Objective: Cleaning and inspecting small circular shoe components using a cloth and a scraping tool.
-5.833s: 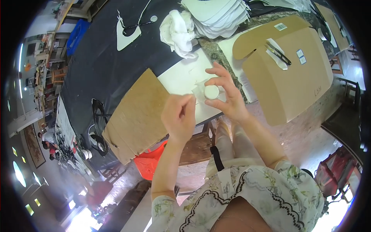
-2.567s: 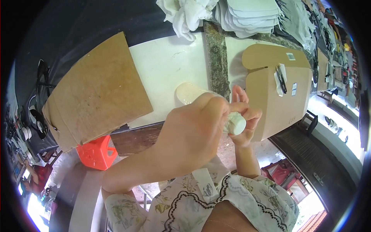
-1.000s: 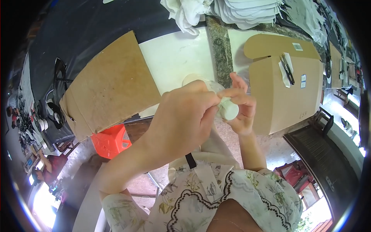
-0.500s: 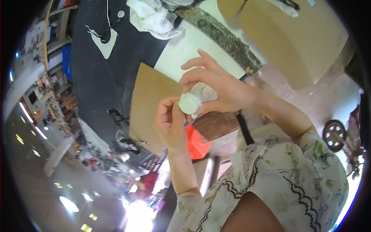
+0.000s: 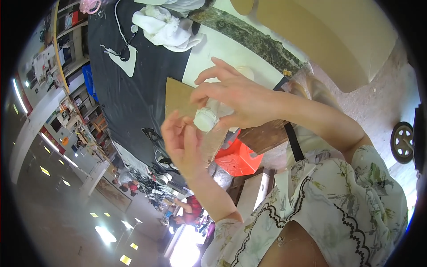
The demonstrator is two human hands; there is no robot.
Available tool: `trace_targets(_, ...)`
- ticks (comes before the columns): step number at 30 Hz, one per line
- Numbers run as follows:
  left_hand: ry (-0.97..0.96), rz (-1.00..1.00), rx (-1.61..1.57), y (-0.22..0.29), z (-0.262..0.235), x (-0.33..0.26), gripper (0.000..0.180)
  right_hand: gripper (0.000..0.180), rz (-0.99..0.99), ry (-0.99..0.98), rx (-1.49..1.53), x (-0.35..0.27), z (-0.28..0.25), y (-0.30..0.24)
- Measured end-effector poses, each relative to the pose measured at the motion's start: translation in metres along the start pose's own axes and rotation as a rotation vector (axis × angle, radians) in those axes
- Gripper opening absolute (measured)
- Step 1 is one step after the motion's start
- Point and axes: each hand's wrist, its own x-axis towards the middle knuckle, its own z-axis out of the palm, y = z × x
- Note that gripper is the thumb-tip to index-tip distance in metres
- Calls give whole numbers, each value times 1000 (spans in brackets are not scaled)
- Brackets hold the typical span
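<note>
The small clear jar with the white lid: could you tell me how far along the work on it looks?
Done: nothing is clearly finished. In hand: the right hand grips the jar, white lid on, facing the open left hand. Left: the lid is not off.

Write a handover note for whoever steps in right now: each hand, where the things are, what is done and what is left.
Right hand: grips a small clear jar with a white lid in mid-air, lid end toward the left hand.
Left hand: open, fingers just beside the lid, not gripping it.
Beneath: brown cardboard sheet on the white tabletop; orange stool lower down.
Done: jar lifted.
Left: lid is still on; jar contents cannot be told.
</note>
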Motion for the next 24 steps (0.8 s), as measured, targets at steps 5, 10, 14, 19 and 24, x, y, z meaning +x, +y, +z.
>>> trace_targets(5, -52, 173, 378, 49, 1, -4, 28, 54, -31, -75, -24, 1, 3, -1)
trace_targets(10, -159, 628, -329, 65, -6, -39, 13, 48, -51, -9, -50, 6, -9, 6)
trace_targets(14, 536, 324, -209, 46, -65, -23, 29, 44, -50, -26, -23, 5, -11, 1)
trace_targets(19, 232, 229, 149, -12, -23, -12, 19, 42, -27, -80, 18, 1, -14, 1)
trace_targets(24, 16, 232, 122, -24, 4, -6, 21, 40, -13, -80, -66, -7, -16, -7)
